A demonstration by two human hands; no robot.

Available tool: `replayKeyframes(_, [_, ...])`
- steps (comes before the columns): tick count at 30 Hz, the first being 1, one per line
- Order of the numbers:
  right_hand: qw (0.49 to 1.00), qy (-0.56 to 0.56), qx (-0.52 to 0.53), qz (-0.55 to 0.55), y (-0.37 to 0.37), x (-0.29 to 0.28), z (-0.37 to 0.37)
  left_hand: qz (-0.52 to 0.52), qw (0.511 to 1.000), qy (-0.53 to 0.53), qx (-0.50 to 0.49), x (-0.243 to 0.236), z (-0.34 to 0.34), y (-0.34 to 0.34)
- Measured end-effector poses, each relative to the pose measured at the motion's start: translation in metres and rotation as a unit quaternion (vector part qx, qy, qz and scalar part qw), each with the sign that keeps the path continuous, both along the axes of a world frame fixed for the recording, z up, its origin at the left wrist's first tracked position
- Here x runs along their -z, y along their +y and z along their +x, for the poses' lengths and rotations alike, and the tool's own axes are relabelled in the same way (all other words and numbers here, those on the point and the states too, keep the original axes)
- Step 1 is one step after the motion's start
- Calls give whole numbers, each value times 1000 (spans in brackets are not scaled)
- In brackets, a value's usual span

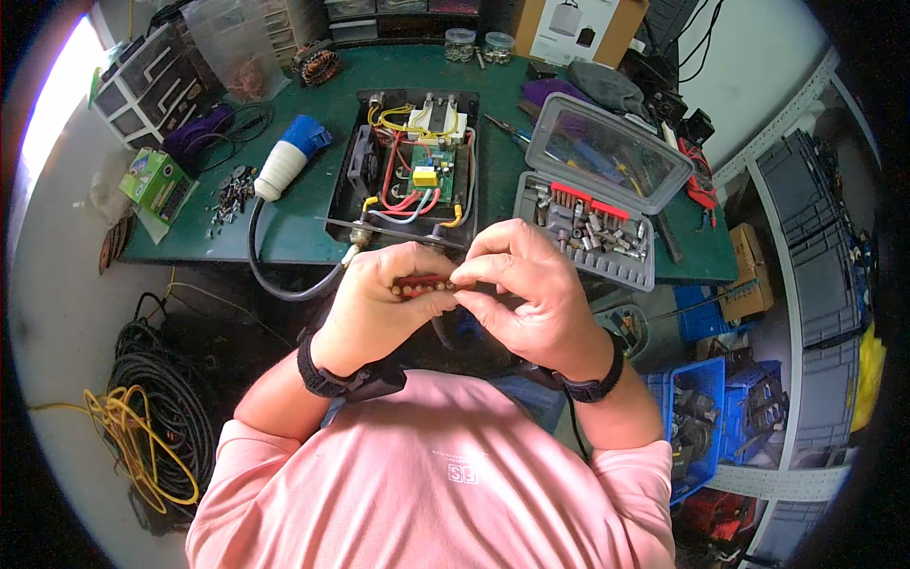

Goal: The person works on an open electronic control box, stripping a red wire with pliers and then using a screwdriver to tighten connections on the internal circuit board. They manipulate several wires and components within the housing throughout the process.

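L hand [372, 302] clamped on red strip of bits [422, 284], held btwn both hands. R hand [536, 289] has thumb + index at strip's R end; can't tell if pinching. Open socket case [588, 260] fwd + R of R hand; wired unit [422, 169] w/ cover off, fwd of both hands; blue/white plug [284, 159] fwd + L of L hand, on green bench [374, 71].

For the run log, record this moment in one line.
left hand: holds red bit strip | right hand: touching strip | grey case: open on bench
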State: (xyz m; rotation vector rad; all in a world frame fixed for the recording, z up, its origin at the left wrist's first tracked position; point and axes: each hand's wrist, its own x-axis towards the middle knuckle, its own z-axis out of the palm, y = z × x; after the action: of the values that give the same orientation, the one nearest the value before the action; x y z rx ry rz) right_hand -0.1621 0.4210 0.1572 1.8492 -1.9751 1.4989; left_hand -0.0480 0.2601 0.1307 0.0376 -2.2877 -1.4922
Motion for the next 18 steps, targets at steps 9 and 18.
replayKeyframes(9, [1000, -11, 20, -14, 2, 15, -2, 14, 998, 56, -6, 11, -4, -1])
replayKeyframes(18, [999, -37, 21, -7, 3, 18, 0, 12, 999, 45, -5, 11, -4, 0])
